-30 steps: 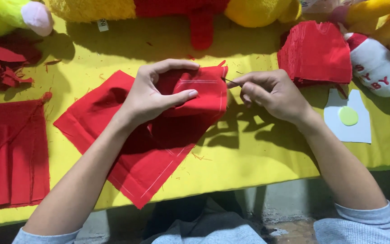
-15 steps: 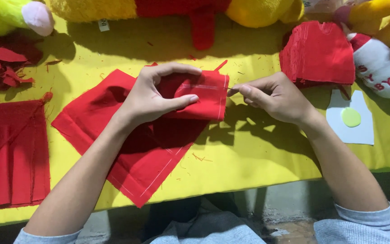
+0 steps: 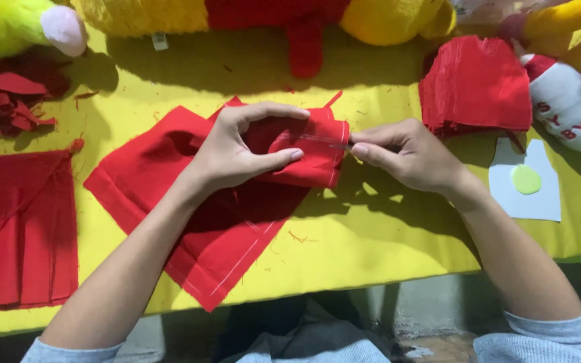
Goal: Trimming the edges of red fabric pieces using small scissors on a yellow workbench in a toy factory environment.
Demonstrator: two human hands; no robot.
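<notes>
Red cloth edge pinched by both hands, yellow table bare beside

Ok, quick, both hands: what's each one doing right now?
Left hand: closed on the folded red cloth, pinching it between thumb and fingers.
Right hand: closed, pinching something thin at the cloth's edge.

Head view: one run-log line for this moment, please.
left hand: pins folded red cloth piece | right hand: pinches its edge | surface: yellow table cover
</notes>
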